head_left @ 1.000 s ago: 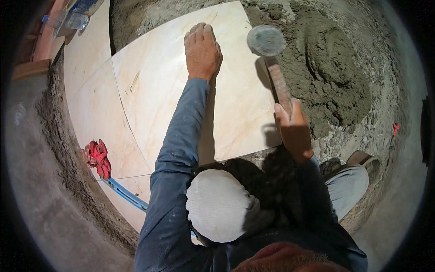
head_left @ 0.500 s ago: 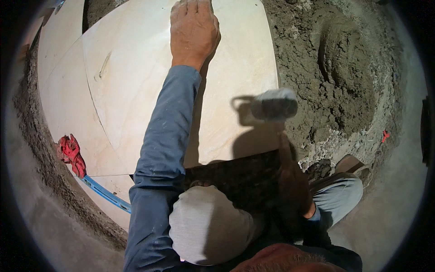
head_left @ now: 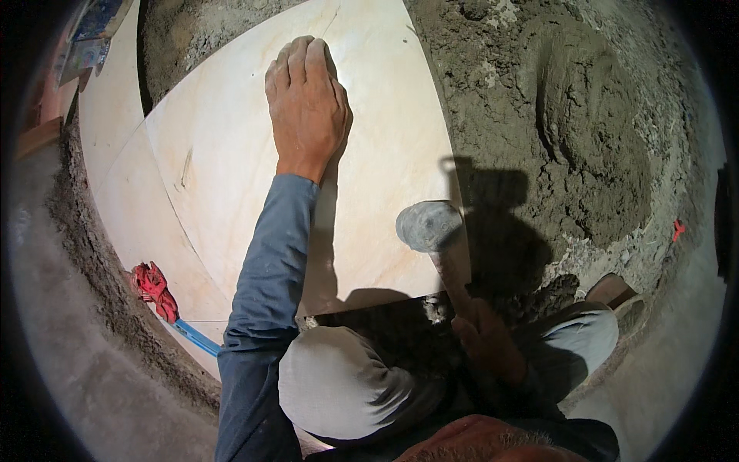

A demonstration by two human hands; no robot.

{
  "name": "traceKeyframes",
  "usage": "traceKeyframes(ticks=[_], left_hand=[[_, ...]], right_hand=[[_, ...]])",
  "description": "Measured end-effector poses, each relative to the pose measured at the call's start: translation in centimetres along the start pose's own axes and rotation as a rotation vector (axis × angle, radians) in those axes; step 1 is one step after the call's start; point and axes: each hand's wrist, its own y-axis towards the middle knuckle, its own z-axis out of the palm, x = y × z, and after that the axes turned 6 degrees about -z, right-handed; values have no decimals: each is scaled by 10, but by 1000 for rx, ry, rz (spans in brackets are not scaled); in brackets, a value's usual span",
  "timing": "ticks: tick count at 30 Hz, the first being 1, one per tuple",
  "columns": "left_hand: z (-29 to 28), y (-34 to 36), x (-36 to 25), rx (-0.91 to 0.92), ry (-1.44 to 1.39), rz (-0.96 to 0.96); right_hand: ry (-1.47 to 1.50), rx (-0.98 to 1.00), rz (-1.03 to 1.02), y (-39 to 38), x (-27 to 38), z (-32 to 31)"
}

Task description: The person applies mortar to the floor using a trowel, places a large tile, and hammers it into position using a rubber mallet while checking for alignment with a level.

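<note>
My left hand (head_left: 308, 115) lies on a large cream marble-look floor tile (head_left: 385, 146), fingers stretched forward and holding nothing. My right hand (head_left: 493, 339), in shadow near my knees, is wrapped round the wooden handle of a mallet (head_left: 429, 225). The mallet's grey, rounded head hangs over the tile's right part, apart from its surface; its shadow falls on the wet mortar (head_left: 593, 131) to the right. A dark gap runs along the tile's near edge, just in front of my knees.
More cream tiles (head_left: 115, 131) lie to the left. A red cloth (head_left: 156, 292) rests by a blue level or straightedge (head_left: 196, 336) at the lower left. Grey mortar (head_left: 185, 46) also shows at the far left. A small red piece (head_left: 678, 229) sits at the right edge.
The view has shifted, so the tile sits lower in it. The mallet head has turned and come up off the tile, its shadow now farther right. My left hand stays on the tile.
</note>
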Motion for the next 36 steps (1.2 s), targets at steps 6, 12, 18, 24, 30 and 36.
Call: traceKeyframes(ticks=[6,12,18,24,30,36], left_hand=[[-8,4,-3,52,-9,-56],[-4,1,-2,54,12,-54],[-9,2,-5,36,-28,-68],[-8,3,-5,39,-31,-78],[-8,2,-4,38,-35,-81],[-9,-2,-3,21,-47,-73]], right_hand=[[90,1,39,3,17,-6],[-78,-302,-183,7,53,-11],[-206,-233,-68,18,26,-14],[-179,-262,-167,19,33,-15],[-427,-202,-23,37,28,-6],[-396,-231,-196,20,32,-4]])
